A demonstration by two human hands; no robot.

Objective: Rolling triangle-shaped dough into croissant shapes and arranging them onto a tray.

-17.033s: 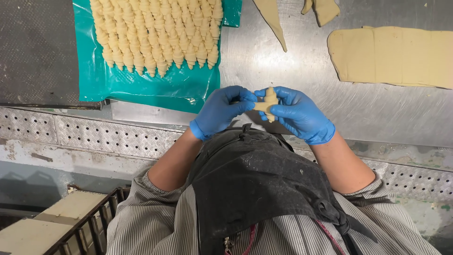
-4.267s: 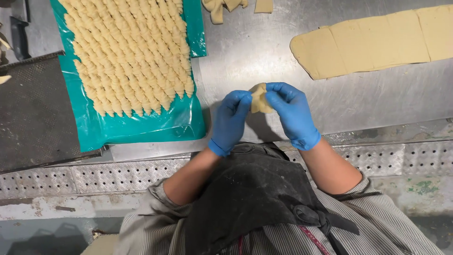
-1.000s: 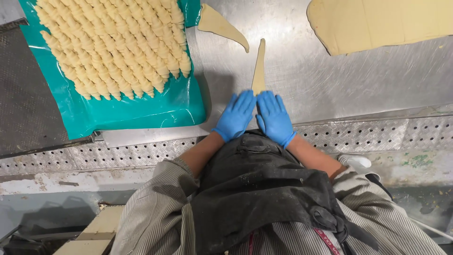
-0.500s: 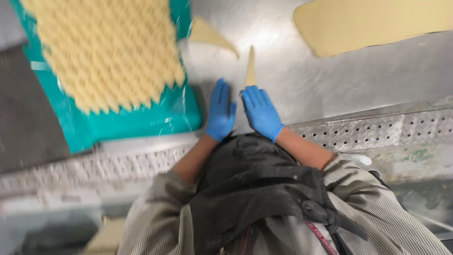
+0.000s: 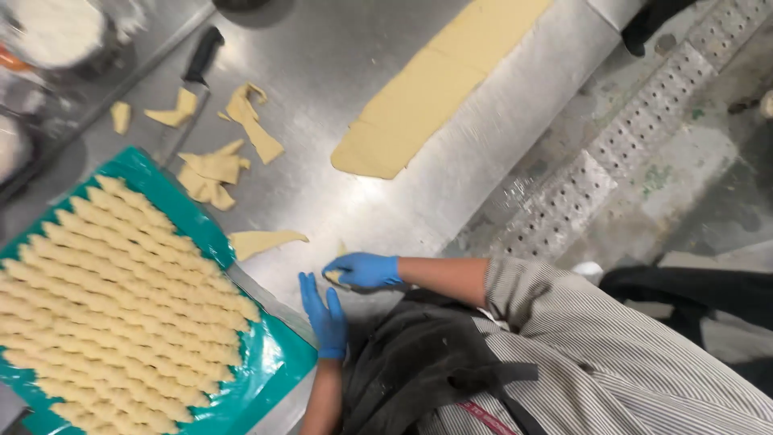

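Note:
Both my hands wear blue gloves. My right hand curls over a small rolled dough piece on the steel table, gripping it at the table's near edge. My left hand lies flat just beside it, fingers apart, holding nothing. A cut triangle of dough lies a little beyond my hands. To the left, a teal-lined tray holds several rows of twisted dough pieces.
A long flat dough sheet stretches across the table's far side. Dough scraps and a black-handled knife lie beyond the tray. The table's perforated metal edge runs at right; my striped shirt and dark apron fill the bottom.
The view has swung round and widened. My hands were pressed flat side by side on a dough strip; now my right hand curls around the rolled piece and my left lies flat apart.

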